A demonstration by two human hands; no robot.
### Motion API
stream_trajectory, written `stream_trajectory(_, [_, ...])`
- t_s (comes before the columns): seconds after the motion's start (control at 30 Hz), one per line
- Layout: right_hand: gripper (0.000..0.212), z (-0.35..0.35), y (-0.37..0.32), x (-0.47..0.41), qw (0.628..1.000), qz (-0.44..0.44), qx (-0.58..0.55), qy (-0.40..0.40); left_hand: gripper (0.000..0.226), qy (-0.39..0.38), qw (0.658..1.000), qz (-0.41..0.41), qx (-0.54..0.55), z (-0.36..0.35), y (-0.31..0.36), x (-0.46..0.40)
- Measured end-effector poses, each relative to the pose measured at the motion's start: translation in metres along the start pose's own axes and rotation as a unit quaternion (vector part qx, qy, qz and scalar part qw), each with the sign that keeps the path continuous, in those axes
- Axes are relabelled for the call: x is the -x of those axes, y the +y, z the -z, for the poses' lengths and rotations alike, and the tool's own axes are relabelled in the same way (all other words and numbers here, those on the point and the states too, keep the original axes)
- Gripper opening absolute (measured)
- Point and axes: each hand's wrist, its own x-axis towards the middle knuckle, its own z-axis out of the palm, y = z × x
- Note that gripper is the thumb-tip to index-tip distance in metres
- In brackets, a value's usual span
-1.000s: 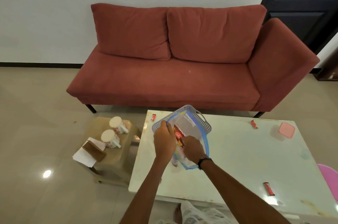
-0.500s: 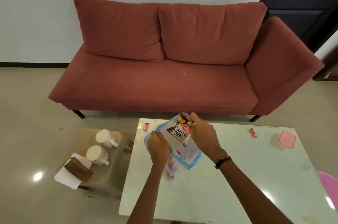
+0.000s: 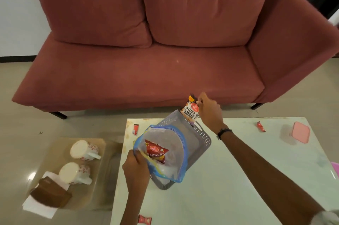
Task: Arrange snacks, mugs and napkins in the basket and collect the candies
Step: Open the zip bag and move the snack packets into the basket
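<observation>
Both hands are working over the grey basket (image 3: 200, 138) on the white table (image 3: 238, 178). The right hand (image 3: 209, 112) is pinching the top of a salted peanuts packet (image 3: 190, 111) between closed fingers, holding it upright at the basket's far rim, its lower end dipping just inside. The left hand (image 3: 136, 166) is gripping the near-left lip of a clear zip bag (image 3: 165, 151) with a blue seal, holding its mouth open above the basket; a red sev packet (image 3: 156, 152) is lying inside the bag.

By my reading, the task is only beginning: the basket floor is looking bare where it shows, and the sev packet is waiting in the bag. Two white mugs (image 3: 82, 162) are lying on their sides on the low side table (image 3: 55, 144) to the left, beside white napkins (image 3: 36, 208) under a brown holder (image 3: 50, 195). Red candies are lying scattered on the white table: one at the far left corner (image 3: 136, 129), one far right (image 3: 260, 126), one at the near edge (image 3: 145, 220). A clear container with a pink lid (image 3: 298, 133) is sitting far right, well apart from the basket.

For movement, the basket is sitting near the table's far-left corner, with the open bag crowding its near-left side. Its right half is staying free, and the table's right and near stretches are offering plenty of open surface. The near candy is lying close to the table's edge.
</observation>
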Motion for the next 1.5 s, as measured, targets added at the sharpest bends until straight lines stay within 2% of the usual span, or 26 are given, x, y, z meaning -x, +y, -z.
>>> stream_trajectory(0.1, [0.008, -0.068, 0.03, -0.012, 0.997, -0.024, -0.001, -0.069, 0.029, 0.002, 1.0, 0.011, 0.017, -0.019, -0.018, -0.01])
stream_trajectory(0.17, [0.009, -0.142, 0.059, -0.032, 0.995, -0.031, 0.012, -0.097, 0.035, 0.016, 0.999, 0.024, 0.035, -0.054, -0.044, -0.033])
stream_trajectory(0.23, [0.012, -0.17, 0.07, -0.037, 0.993, -0.035, 0.027, -0.113, 0.038, 0.024, 0.999, 0.021, 0.037, -0.059, -0.054, -0.036])
stream_trajectory(0.37, [0.012, -0.172, 0.078, -0.054, 0.994, -0.034, 0.014, -0.098, 0.033, 0.02, 0.997, -0.029, 0.063, -0.044, -0.046, -0.025])
stream_trajectory(0.5, [0.019, -0.192, 0.093, -0.065, 0.993, -0.067, 0.018, -0.097, 0.037, 0.003, 0.997, -0.025, 0.078, -0.056, -0.058, -0.035])
stream_trajectory(0.67, [0.022, -0.169, 0.087, -0.052, 0.996, -0.072, 0.0, -0.056, 0.031, 0.009, 0.998, -0.021, 0.061, -0.05, -0.043, -0.025])
stream_trajectory(0.83, [0.009, -0.081, 0.035, 0.021, 0.98, 0.026, -0.187, 0.068, 0.023, 0.014, 0.998, -0.021, 0.049, -0.048, -0.033, -0.014])
stream_trajectory(0.9, [0.007, -0.054, 0.007, 0.063, 0.976, 0.068, -0.205, 0.011, 0.023, 0.006, 0.998, -0.022, 0.052, -0.048, -0.031, -0.01])
stream_trajectory(0.97, [0.012, -0.061, -0.012, 0.088, 0.973, 0.082, -0.161, -0.143, 0.024, 0.005, 0.998, -0.024, 0.055, -0.047, -0.028, -0.004])
stream_trajectory(1.0, [0.016, -0.074, -0.019, 0.093, 0.967, 0.09, -0.096, -0.216, 0.023, 0.006, 0.998, -0.025, 0.056, -0.046, -0.027, -0.001])
stream_trajectory(1.07, [0.024, -0.111, -0.023, 0.092, 0.951, 0.086, 0.029, -0.294, 0.022, 0.009, 0.998, -0.035, 0.055, -0.045, -0.025, 0.006])
stream_trajectory(1.17, [0.029, -0.154, -0.022, 0.085, 0.951, 0.074, 0.095, -0.286, 0.021, 0.016, 0.997, -0.051, 0.052, -0.044, -0.03, 0.014])
stream_trajectory(1.3, [0.029, -0.182, -0.021, 0.085, 0.945, 0.1, 0.151, -0.272, 0.027, 0.033, 0.996, -0.049, 0.066, -0.043, -0.04, 0.017])
stream_trajectory(1.4, [0.024, -0.186, -0.019, 0.095, 0.953, 0.125, 0.13, -0.245, 0.029, 0.045, 0.995, -0.049, 0.068, -0.04, -0.044, 0.019])
stream_trajectory(1.5, [0.025, -0.173, -0.021, 0.106, 0.968, 0.154, 0.079, -0.182, 0.031, 0.058, 0.995, -0.047, 0.07, -0.04, -0.046, 0.022])
